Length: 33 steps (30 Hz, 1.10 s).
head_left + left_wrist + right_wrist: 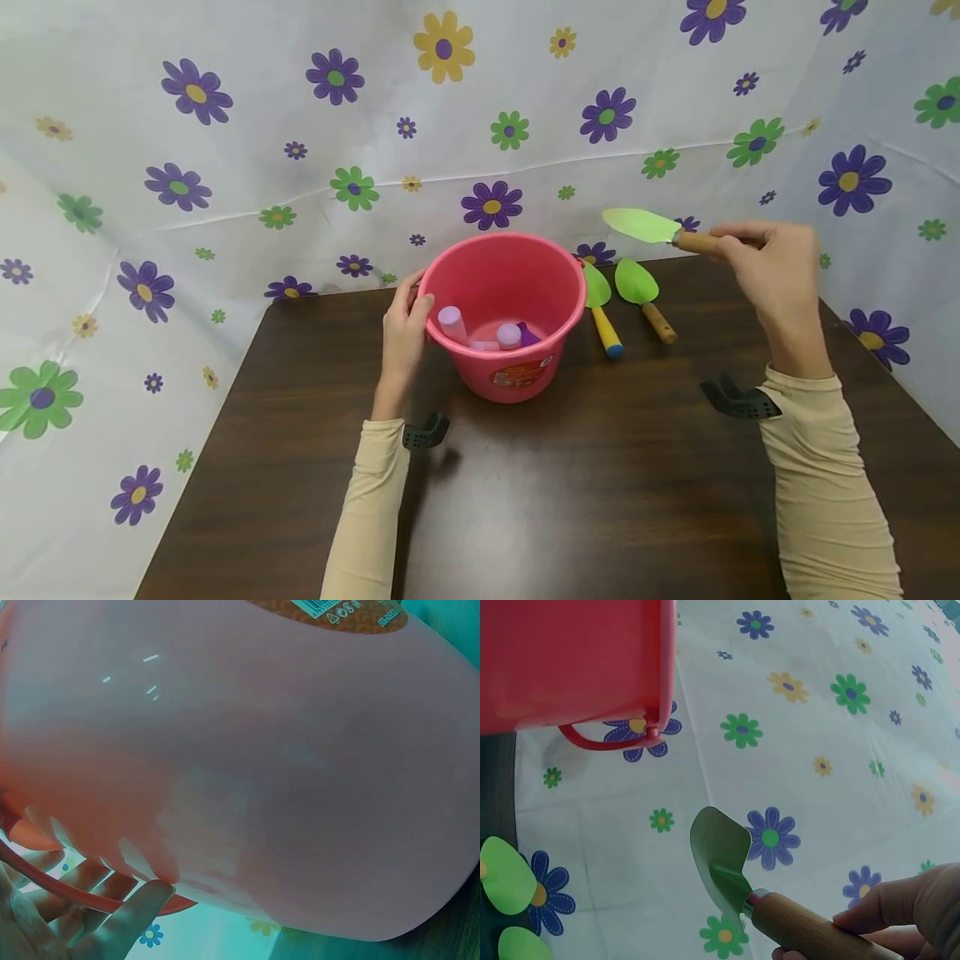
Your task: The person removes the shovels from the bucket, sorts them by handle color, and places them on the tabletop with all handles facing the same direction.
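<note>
A pink plastic bucket (501, 250) stands upright on the dark table with a few lilac and purple pieces (452, 321) inside. My left hand (405, 333) holds it by the left side of the rim, thumb toward the front. In the left wrist view, the fingers of the left hand (97, 915) wrap about the bucket's red handle (67, 892). My right hand (780, 271) grips a hand trowel (641, 225) by its wooden handle, raised above the table at the right. Its light green blade points left toward the bucket.
Two more green trowels lie right of the bucket: one with a yellow and blue handle (606, 329), one with a wooden handle (658, 322). A flower-patterned white cloth (300, 100) hangs behind and beside the dark wooden table (600, 483).
</note>
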Available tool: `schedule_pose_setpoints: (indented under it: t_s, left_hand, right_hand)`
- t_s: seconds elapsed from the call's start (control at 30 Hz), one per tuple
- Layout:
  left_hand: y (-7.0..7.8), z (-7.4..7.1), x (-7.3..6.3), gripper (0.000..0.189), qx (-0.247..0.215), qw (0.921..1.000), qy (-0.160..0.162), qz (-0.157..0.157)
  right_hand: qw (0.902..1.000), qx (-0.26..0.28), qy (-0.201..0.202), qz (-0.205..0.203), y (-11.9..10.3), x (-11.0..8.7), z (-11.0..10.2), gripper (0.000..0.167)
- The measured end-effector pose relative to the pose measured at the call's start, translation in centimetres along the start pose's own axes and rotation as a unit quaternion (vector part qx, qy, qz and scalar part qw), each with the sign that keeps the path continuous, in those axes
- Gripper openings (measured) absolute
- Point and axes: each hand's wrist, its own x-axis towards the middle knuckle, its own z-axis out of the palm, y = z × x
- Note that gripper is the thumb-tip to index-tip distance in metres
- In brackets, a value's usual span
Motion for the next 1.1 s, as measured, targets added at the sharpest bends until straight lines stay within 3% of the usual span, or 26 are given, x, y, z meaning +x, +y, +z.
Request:
schedule_pose_setpoints:
  t_s: [0.53,0.83,1.1]
  left_hand:
    - [0.3,-0.1,0.5,0.047,0.000,0.9999,0.003,0.012]
    - [0.0,0.4,-0.5,0.047,-0.002,1.0000,0.000,0.000]
    - [0.2,-0.1,-1.1,0.047,-0.001,1.0000,0.001,-0.009]
  right_hand:
    - [0.9993,0.020,0.015,0.028,0.5,0.3,-0.3,0.033]
    - [0.9989,-0.018,0.018,0.040,2.0,-0.3,-1.2,0.034]
    - [0.9976,-0.043,0.019,0.050,2.8,-0.9,-1.1,0.033]
